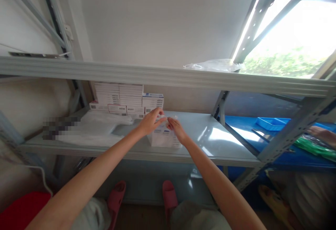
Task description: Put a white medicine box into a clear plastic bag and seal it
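Note:
Both my arms reach forward over the grey metal shelf [210,135]. My left hand [151,121] and my right hand [176,128] meet above a clear plastic bag of white boxes [164,138] that stands on the shelf. The fingers of both hands pinch the top of that bag. Behind the hands, a stack of white boxes [123,99] with barcodes stands against the back wall. A sheet of clear plastic [97,127] lies to the left of the bag.
An upper shelf beam [168,76] crosses above with a crumpled plastic bag [212,65] on it. At right, a blue table [262,132] carries a blue tray [271,122], and another person's hand [321,134] rests by a green bag [316,148]. My pink slippers [169,195] show below.

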A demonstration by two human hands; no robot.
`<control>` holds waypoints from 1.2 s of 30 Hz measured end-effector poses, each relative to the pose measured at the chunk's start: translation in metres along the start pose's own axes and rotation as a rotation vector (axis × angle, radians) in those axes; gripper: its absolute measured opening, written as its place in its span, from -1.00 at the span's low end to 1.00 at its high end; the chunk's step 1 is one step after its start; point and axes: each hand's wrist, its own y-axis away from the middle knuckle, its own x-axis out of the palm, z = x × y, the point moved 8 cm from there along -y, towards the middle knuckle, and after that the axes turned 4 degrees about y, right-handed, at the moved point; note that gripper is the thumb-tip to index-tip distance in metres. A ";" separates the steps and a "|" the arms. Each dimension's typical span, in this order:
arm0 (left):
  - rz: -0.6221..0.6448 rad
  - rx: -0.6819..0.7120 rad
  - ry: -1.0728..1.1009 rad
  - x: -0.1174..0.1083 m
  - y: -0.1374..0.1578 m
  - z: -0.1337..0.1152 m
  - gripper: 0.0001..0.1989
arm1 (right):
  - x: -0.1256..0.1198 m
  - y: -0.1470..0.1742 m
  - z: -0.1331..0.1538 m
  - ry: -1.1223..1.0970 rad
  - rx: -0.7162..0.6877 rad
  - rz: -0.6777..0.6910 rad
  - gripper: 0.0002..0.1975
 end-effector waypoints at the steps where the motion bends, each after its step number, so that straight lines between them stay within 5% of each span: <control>1: 0.025 -0.009 0.046 0.009 0.001 0.002 -0.62 | 0.001 0.000 -0.001 0.003 0.021 0.013 -0.50; 3: 0.069 -0.079 0.141 0.026 0.001 0.013 -0.33 | 0.000 0.000 0.000 -0.003 0.031 0.028 -0.50; 5: 0.106 -0.184 0.245 0.039 0.001 0.028 -0.27 | -0.004 0.000 0.002 0.011 0.007 0.017 -0.51; 10: 0.250 -0.150 0.277 0.047 0.000 0.039 -0.81 | -0.011 0.004 0.016 0.274 -0.159 0.089 -0.65; 19: 0.260 -0.270 0.328 0.052 -0.005 0.064 -0.69 | 0.001 0.020 0.046 1.059 -0.582 0.087 -0.74; 25: 0.416 -0.134 0.455 0.074 -0.011 0.064 -0.80 | 0.005 0.020 0.040 1.210 -0.604 -0.072 -0.77; 31: 0.211 -0.269 0.487 0.067 -0.012 0.076 -0.91 | -0.003 0.018 0.043 1.100 -0.554 -0.155 -0.80; 36: 0.096 -0.170 0.330 0.042 -0.011 0.067 -0.94 | -0.012 0.022 0.047 1.017 -0.531 -0.213 -0.83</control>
